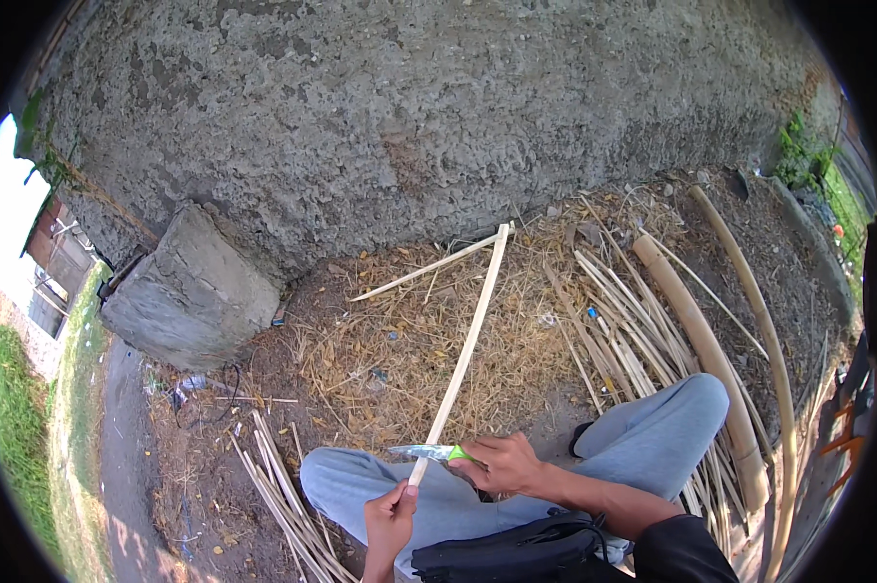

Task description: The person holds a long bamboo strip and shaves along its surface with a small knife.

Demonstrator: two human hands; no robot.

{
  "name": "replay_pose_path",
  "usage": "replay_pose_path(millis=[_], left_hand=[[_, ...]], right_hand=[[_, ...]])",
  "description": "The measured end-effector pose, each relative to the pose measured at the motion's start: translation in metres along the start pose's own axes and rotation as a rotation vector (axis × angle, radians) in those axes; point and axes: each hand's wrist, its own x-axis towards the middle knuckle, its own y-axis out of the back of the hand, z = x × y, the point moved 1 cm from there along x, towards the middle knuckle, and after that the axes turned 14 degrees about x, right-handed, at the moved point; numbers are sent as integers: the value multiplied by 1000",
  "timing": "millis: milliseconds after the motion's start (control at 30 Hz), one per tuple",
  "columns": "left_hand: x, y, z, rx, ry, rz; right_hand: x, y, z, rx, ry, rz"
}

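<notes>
One strip (469,350) (straw (526,355), wall (458,117) beyond)

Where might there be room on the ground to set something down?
Straw-littered ground lies open on both sides of the held bamboo strip: leftward toward the grey block, rightward up to the split strips. It is crowded farther right, among the bamboo poles, and beside the left knee, where a strip bundle lies.

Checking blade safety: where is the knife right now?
In the head view, the knife is below centre in the right hand's grip, its blade crossing the pale strip just beyond the left hand's grip.
</notes>
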Motion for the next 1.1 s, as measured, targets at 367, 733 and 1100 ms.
replay_pose_path(millis=[367, 733, 1100], left_hand=[[-22, 4, -5, 101, -48, -57], [-37, 50, -37, 434, -119, 109], [-29, 77, -32, 513, -111, 88]], right_hand=[[35, 65, 46, -212, -218, 347], [25, 101, 101, 650, -768, 684], [29, 105, 92, 455, -587, 712]])
